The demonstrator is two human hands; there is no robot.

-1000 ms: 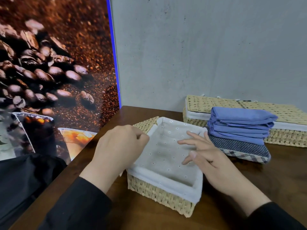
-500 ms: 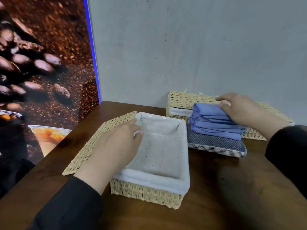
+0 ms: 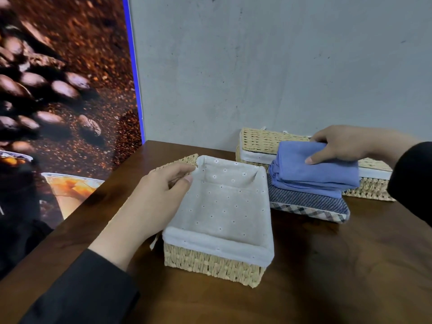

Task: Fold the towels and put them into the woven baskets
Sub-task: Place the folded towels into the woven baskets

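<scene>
- The left hand (image 3: 161, 195) rests on the left rim of the open woven basket (image 3: 210, 265), fingers curled and pinching the white liner (image 3: 224, 206) at the far-left corner.
- This basket holds no towel; its lid (image 3: 184, 160) lies flat behind the left hand's fingers.
- The right hand (image 3: 346, 146) grips the top folded blue towel (image 3: 315, 169), thumb on its near face, fingers over the far edge (fingertips hidden).
- Under that hand more folded blue towels (image 3: 306, 190) are stacked on a striped grey towel with a plaid border (image 3: 308, 204), just right of the open basket.
- Behind the right hand sits a second, closed woven basket (image 3: 261, 141) against the grey wall (image 3: 257, 66).
- Everything rests on a dark wooden table (image 3: 327, 265); a coffee-bean poster (image 3: 58, 90) stands beyond the left hand.
</scene>
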